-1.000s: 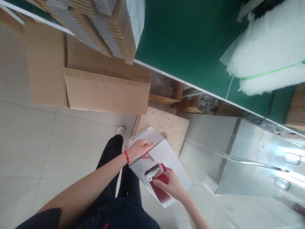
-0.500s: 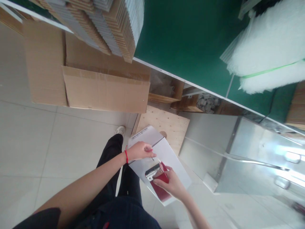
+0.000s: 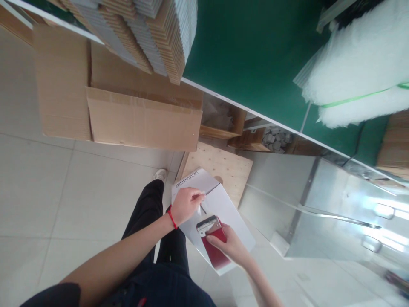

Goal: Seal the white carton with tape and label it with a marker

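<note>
We find a white box [image 3: 235, 224] below the near edge of the green table [image 3: 255, 55], tilted in view, with its far corner overlapping a pale wooden board [image 3: 234, 164]. We cannot tell what bears its weight. A row of dark printed marks runs along its far edge.

The right hand [image 3: 230, 244] has a firm grip on a red dispenser [image 3: 216, 252], thumb across the near side and fingers behind. We note that its metal head points toward the left hand [image 3: 185, 204]. The dispenser lies over the box's face; we cannot tell whether they touch.

The left hand, a red cord [image 3: 172, 217] at its wrist, is just above the box with its grip closed, fingertips drawn together. We cannot tell for certain what, if anything, it pinches.

On the table we record a stack of cardboard [image 3: 169, 38] at the near edge, toward the left, and a white wrapped bundle [image 3: 361, 64] toward the right, crossed by a green band [image 3: 354, 100]. A brown carton [image 3: 143, 123] stands below the stack, beside the table's near edge.
</note>
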A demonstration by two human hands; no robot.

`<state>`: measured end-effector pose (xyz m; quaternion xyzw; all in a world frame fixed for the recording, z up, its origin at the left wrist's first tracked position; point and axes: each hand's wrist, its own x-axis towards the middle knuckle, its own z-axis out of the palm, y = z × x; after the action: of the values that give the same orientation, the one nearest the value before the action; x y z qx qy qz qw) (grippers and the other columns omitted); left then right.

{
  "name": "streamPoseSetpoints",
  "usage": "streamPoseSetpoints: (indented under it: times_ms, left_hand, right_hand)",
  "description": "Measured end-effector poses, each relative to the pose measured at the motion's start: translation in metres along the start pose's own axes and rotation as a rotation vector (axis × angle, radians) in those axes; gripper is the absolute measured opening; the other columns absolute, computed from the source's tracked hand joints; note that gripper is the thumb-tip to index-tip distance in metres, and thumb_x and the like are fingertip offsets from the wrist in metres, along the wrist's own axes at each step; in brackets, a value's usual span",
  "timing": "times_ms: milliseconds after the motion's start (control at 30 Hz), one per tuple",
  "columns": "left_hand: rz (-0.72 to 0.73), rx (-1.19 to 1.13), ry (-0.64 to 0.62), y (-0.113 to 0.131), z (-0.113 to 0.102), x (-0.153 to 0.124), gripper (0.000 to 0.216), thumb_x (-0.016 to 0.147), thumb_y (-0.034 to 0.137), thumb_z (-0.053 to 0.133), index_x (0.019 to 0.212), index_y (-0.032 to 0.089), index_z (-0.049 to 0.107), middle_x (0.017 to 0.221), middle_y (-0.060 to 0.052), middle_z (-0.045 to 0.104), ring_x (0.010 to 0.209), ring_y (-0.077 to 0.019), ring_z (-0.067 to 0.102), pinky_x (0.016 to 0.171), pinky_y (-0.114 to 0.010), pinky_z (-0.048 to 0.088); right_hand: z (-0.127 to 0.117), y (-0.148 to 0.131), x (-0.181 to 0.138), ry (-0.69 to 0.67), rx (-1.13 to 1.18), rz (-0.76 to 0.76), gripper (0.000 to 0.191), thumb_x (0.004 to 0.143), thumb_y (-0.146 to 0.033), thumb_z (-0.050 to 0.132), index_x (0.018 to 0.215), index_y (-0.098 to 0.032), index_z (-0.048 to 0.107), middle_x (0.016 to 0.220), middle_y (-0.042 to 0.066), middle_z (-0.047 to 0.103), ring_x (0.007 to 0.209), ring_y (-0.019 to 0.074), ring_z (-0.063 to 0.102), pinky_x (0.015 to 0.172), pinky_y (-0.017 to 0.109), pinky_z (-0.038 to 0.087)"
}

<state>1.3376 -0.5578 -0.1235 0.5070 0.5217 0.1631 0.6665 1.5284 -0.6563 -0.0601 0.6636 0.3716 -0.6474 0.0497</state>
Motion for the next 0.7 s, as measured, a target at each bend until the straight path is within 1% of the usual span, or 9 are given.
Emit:
streamPoseSetpoints:
  times_ms: [100,167,233,333,433,500,600,700]
  left_hand:
    - [-0.137,-0.203,0.082,-0.003,0.003,0.001,0.030,0.086,0.033,0.060,0.060,0.018,0.064,0.055,0.001,0.061,0.054,-0.0128,0.056,0.058,-0.025,0.040]
    - [-0.193,-0.272,0.110,-0.005,0.001,0.002,0.028,0.084,0.036,0.061,0.064,0.018,0.067,0.057,0.001,0.064,0.052,-0.0130,0.058,0.054,-0.024,0.043]
    - [-0.199,-0.280,0.139,-0.007,-0.004,0.002,0.029,0.083,0.039,0.060,0.064,0.018,0.067,0.056,0.001,0.064,0.051,-0.0127,0.058,0.054,-0.024,0.044]
    - [-0.162,-0.271,0.183,-0.006,-0.015,0.000,0.029,0.082,0.040,0.062,0.063,0.018,0.067,0.056,0.001,0.064,0.052,-0.0124,0.058,0.056,-0.023,0.046]
    - [-0.116,-0.237,0.220,0.000,-0.026,-0.001,0.028,0.084,0.039,0.062,0.067,0.018,0.069,0.057,0.001,0.064,0.052,-0.0121,0.058,0.055,-0.023,0.045]
    - [-0.027,-0.174,0.235,0.004,-0.033,-0.002,0.028,0.088,0.035,0.061,0.068,0.018,0.070,0.058,0.001,0.064,0.053,-0.0119,0.059,0.056,-0.023,0.045]
    - [0.244,0.007,0.264,0.008,-0.040,-0.007,0.030,0.095,0.029,0.058,0.069,0.017,0.068,0.065,0.000,0.063,0.062,-0.0122,0.061,0.063,-0.024,0.044]
    - [0.481,0.201,0.291,0.013,-0.041,-0.020,0.030,0.101,0.022,0.054,0.073,0.016,0.065,0.070,-0.001,0.063,0.069,-0.0138,0.060,0.069,-0.026,0.045]
  right_hand:
    - [-0.005,-0.006,0.000,-0.014,0.037,0.064,0.052,0.079,-0.064,0.064,0.089,-0.014,0.072,0.084,0.011,0.073,0.076,0.0271,0.066,0.066,0.032,0.046]
    - [-0.008,-0.012,0.000,-0.023,0.018,0.080,0.050,0.078,-0.063,0.064,0.085,-0.014,0.071,0.081,0.010,0.072,0.075,0.0260,0.066,0.064,0.031,0.046]
    - [-0.011,-0.017,-0.001,-0.032,-0.014,0.090,0.049,0.077,-0.063,0.065,0.079,-0.014,0.069,0.075,0.009,0.070,0.070,0.0238,0.064,0.061,0.030,0.043]
    - [-0.013,-0.023,-0.002,-0.036,-0.037,0.118,0.051,0.075,-0.067,0.065,0.070,-0.016,0.064,0.066,0.007,0.065,0.062,0.0204,0.059,0.055,0.028,0.038]
    - [-0.010,-0.029,-0.001,-0.034,-0.020,0.134,0.056,0.075,-0.073,0.063,0.067,-0.017,0.060,0.064,0.006,0.063,0.060,0.0202,0.058,0.053,0.028,0.035]
    - [-0.006,-0.034,0.002,-0.015,-0.021,0.143,0.057,0.075,-0.074,0.061,0.066,-0.018,0.060,0.066,0.008,0.065,0.062,0.0221,0.060,0.054,0.028,0.036]
    - [0.001,-0.044,0.011,0.028,-0.043,0.189,0.051,0.078,-0.069,0.061,0.067,-0.018,0.062,0.071,0.010,0.068,0.067,0.0246,0.063,0.056,0.030,0.038]
    - [0.009,-0.053,0.021,0.075,-0.087,0.246,0.041,0.083,-0.057,0.066,0.069,-0.018,0.064,0.073,0.009,0.069,0.071,0.0246,0.064,0.060,0.030,0.040]
